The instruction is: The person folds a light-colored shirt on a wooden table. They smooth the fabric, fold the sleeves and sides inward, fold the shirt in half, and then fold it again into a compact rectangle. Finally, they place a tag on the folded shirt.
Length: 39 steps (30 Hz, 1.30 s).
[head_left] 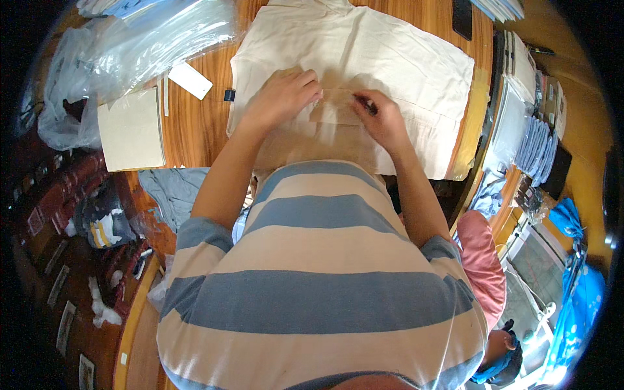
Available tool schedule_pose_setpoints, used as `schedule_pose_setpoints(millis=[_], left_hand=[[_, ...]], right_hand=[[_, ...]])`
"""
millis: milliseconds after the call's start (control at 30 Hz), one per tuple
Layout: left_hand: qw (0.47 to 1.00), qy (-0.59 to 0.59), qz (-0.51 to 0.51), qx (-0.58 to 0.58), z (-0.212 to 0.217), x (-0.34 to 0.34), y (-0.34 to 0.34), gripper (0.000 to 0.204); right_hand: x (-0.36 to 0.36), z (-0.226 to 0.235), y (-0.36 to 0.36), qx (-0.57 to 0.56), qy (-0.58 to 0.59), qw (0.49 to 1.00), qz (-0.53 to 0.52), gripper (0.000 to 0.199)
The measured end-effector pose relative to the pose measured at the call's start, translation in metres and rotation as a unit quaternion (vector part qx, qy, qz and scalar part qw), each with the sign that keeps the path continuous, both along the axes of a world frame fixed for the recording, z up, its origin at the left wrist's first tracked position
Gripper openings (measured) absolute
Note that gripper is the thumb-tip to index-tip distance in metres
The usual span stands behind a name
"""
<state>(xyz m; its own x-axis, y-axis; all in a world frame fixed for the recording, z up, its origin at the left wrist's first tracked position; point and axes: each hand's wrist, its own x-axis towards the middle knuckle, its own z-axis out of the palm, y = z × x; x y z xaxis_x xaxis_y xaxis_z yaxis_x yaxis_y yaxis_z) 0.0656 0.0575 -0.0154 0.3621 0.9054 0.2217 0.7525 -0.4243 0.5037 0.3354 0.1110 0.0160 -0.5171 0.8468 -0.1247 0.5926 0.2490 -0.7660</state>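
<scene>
Both hands work on the cream garment (390, 71) spread flat on the wooden table (195, 123); left hand (283, 97) lies spread, pinning cloth smooth; right hand (383, 117) pinches a small dark object (369, 106) beside the translucent patch (338, 107) at the garment's middle.

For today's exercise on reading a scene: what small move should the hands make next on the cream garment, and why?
Probably smooth the thin clear strip flat: the left hand presses the cream garment beside it, while the right hand pinches its other end.
</scene>
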Motion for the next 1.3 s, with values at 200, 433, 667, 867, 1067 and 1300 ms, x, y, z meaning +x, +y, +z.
schedule_pose_setpoints(millis=[200, 433, 667, 867, 1067, 1300], left_hand=[[1.000, -0.014, -0.005, 0.013, -0.016, -0.002, 0.000, 0.014], [0.998, -0.020, -0.023, 0.054, -0.027, 0.000, 0.003, 0.014], [0.998, -0.039, 0.005, 0.051, -0.024, 0.004, -0.002, 0.016], [0.997, -0.053, 0.019, 0.045, -0.015, 0.008, -0.008, 0.014], [0.995, -0.084, 0.045, 0.004, -0.017, 0.013, -0.017, 0.014], [0.986, -0.139, 0.095, -0.004, -0.002, 0.017, -0.035, 0.014]], right_hand=[[-0.027, 0.008, -0.017, 0.016, -0.048, 0.998, 0.029, 0.026], [-0.038, 0.008, -0.018, 0.021, -0.069, 0.997, 0.039, 0.024], [-0.047, 0.013, -0.020, 0.039, -0.099, 0.994, 0.026, 0.022], [-0.049, 0.012, -0.023, 0.098, -0.091, 0.990, 0.042, 0.018], [-0.053, 0.013, -0.021, 0.145, -0.092, 0.984, 0.055, 0.017], [-0.054, 0.015, -0.019, 0.169, -0.076, 0.981, 0.064, 0.018]])
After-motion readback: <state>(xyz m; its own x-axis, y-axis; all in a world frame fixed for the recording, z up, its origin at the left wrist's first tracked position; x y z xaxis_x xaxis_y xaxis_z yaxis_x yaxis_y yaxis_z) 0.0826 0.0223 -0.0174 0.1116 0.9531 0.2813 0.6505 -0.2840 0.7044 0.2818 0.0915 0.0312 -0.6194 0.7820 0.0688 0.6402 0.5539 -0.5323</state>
